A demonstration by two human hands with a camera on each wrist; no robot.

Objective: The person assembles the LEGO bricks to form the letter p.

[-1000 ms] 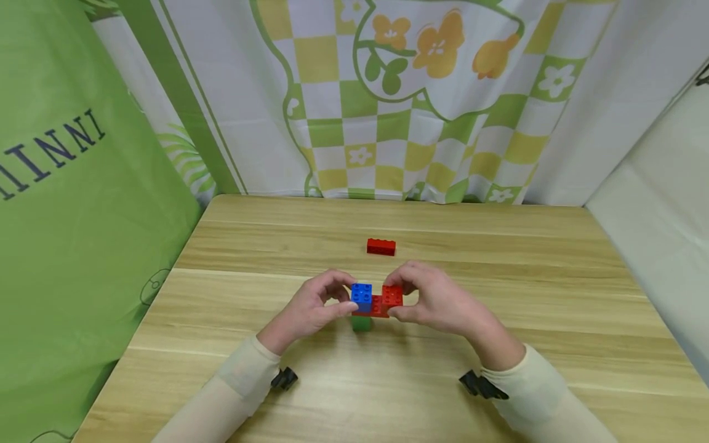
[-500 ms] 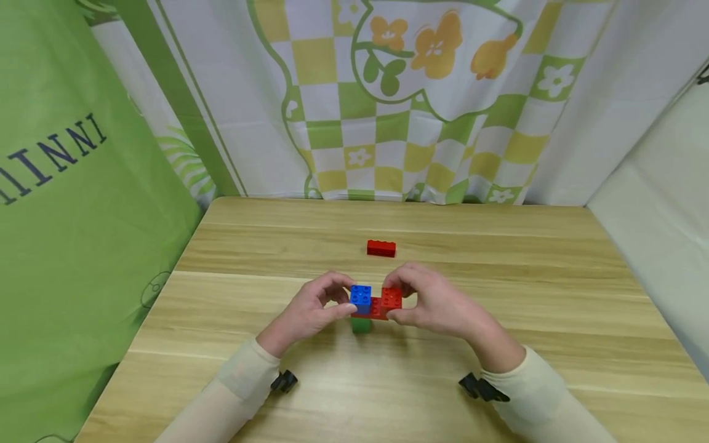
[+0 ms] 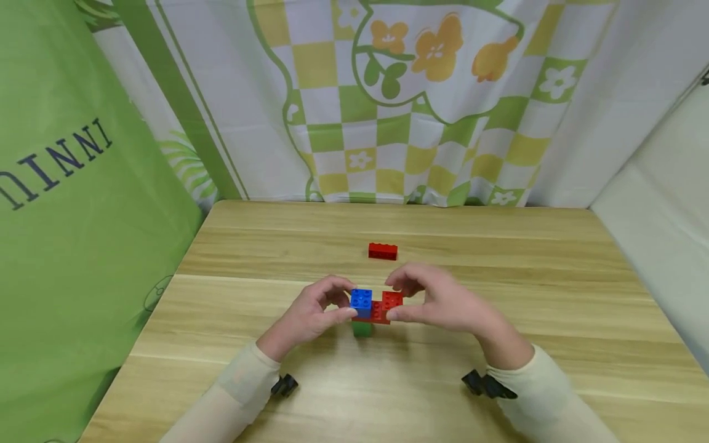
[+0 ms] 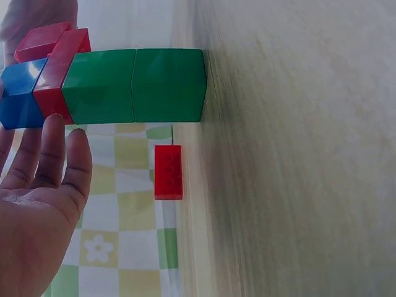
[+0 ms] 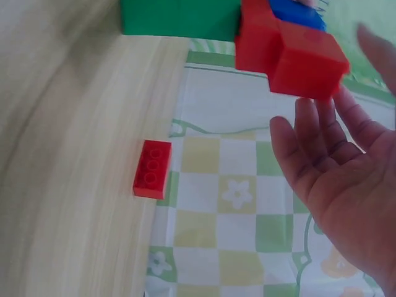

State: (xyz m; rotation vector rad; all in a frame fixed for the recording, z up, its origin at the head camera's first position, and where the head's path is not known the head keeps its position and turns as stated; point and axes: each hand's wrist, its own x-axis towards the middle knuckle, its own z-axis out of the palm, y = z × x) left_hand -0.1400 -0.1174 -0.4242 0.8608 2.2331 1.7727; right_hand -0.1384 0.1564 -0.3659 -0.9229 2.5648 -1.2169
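A tower of toy building bricks stands on the table. In the left wrist view, two green bricks (image 4: 168, 85) form its column. Across the column's top lies a longer red brick (image 4: 62, 68), which overhangs to the right. On that brick's left end sits a square blue brick (image 3: 362, 301), pinched by my left hand (image 3: 310, 314) between thumb and fingers. A square red brick (image 3: 392, 299) sits on the right end. My right hand (image 3: 445, 304) is around this red brick with fingers spread; the right wrist view shows thumb and fingers apart from it.
Behind the tower, a loose red brick (image 3: 383, 251) lies on the wooden table (image 3: 266, 240). A patterned curtain (image 3: 399, 135) hangs at the table's back edge. Green fabric (image 3: 83, 246) stands along the left side, and a pale wall (image 3: 664, 203) along the right.
The right hand's fingers have parted from the square red brick, and the hand has shifted slightly right. The left hand keeps its pinch on the blue brick.
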